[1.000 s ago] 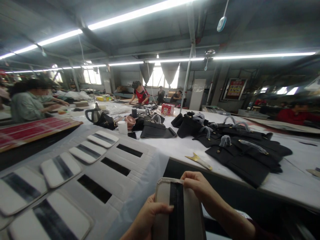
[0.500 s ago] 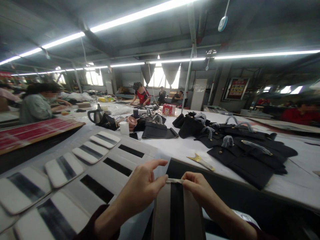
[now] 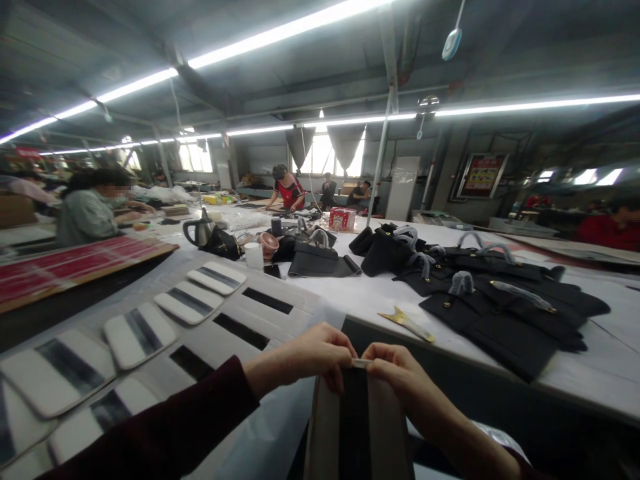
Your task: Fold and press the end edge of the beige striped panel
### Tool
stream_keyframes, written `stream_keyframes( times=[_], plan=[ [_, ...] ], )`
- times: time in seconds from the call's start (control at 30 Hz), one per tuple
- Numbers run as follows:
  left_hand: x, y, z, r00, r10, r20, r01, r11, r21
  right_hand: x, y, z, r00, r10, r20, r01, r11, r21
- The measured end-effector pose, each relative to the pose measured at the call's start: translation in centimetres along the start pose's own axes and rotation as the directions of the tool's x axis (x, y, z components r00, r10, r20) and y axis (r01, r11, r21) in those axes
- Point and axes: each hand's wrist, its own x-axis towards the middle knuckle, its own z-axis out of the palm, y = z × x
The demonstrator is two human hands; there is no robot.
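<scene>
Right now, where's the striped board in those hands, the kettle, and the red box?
Striped board [image 3: 355,427], head view: dark stripe.
Kettle [image 3: 204,233], head view: metal body.
Red box [image 3: 341,219], head view: front.

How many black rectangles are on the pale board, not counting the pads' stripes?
3, in a row beside the striped pads: the farthest rectangle, the middle rectangle and the nearest rectangle, partly covered by the left sleeve. More might be hidden behind that sleeve.

A single head-worn camera looks forward and slightly down across the near edge of a table [image 3: 373,292], the left hand [image 3: 320,355] and right hand [image 3: 400,373] close below the lens, reaching past the far edge to a distant window [image 3: 321,157].
</scene>
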Motion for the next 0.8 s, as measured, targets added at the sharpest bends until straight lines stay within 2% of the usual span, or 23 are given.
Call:
stream_keyframes(
  times=[0.3,0.4,0.5,0.67,0.8],
  plan=[
    [-0.2,-0.6,-0.1,0.994,0.106,-0.005,-0.106,0.994,-0.004,0.5,0.9,-0.1,0.993,-0.033,0.109,0.013,0.984,0.18],
    [-0.2,-1.0,-0.4,0.993,0.112,0.039,-0.11,0.993,-0.049,0.7,1.2,-0.2,0.991,-0.031,0.127,-0.001,0.971,0.24],
    [-0.1,-1.3,-0.7,0.99,0.107,0.089,-0.099,0.991,-0.088,0.9,1.3,-0.2,0.989,-0.049,0.137,0.015,0.971,0.239],
    [0.1,-1.8,-0.9,0.987,0.139,0.078,-0.132,0.987,-0.09,1.0,1.5,-0.1,0.987,-0.055,0.153,0.015,0.968,0.251],
    [0.3,-2.4,-1.1,0.974,0.188,0.124,-0.171,0.976,-0.136,1.4,2.1,-0.3,0.986,-0.074,0.148,0.027,0.956,0.293]
  ],
)
